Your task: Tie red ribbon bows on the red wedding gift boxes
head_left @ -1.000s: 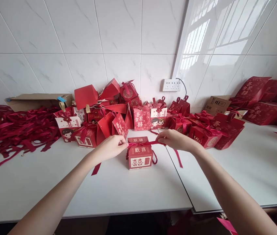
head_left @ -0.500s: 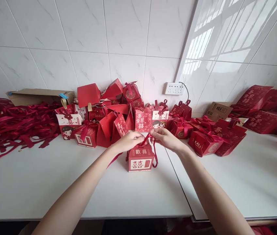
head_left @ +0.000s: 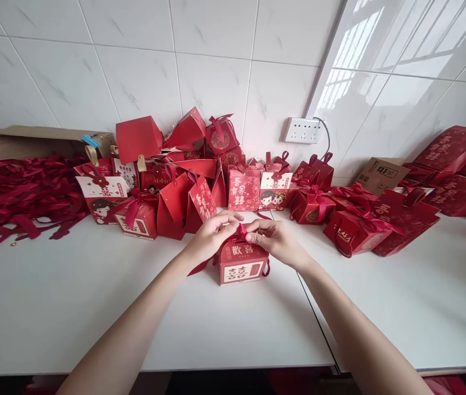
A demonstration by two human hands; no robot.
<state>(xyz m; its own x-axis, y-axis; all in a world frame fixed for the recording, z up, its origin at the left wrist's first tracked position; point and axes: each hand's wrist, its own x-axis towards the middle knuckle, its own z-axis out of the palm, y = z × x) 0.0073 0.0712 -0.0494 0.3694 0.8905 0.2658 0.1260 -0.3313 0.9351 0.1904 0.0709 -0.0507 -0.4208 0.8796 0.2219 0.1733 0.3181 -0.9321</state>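
Observation:
A small red gift box point(head_left: 243, 271) with a white label and Chinese characters stands upright on the white table. At its top, both hands pinch a dark red ribbon point(head_left: 240, 232). My left hand point(head_left: 215, 231) is closed on the ribbon from the left, with the fingertips bunched over the lid. From the right, my right hand point(head_left: 274, 241) grips the same ribbon between thumb and forefinger. One ribbon end trails down to the table left of the box. The exact shape of the knot is partly hidden by the fingers.
Behind stand several red gift boxes point(head_left: 243, 187) along the tiled wall. A heap of loose ribbons point(head_left: 27, 192) and an open cardboard box point(head_left: 47, 140) lie at left. More boxes point(head_left: 360, 227) fill the right side. A power strip point(head_left: 302, 130) sits on the wall. A seam crosses the table point(head_left: 233, 329).
Both hands have come down closer to the box lid, and the ribbon between them is lower and more gathered. The box appears slightly turned, and the view has shifted.

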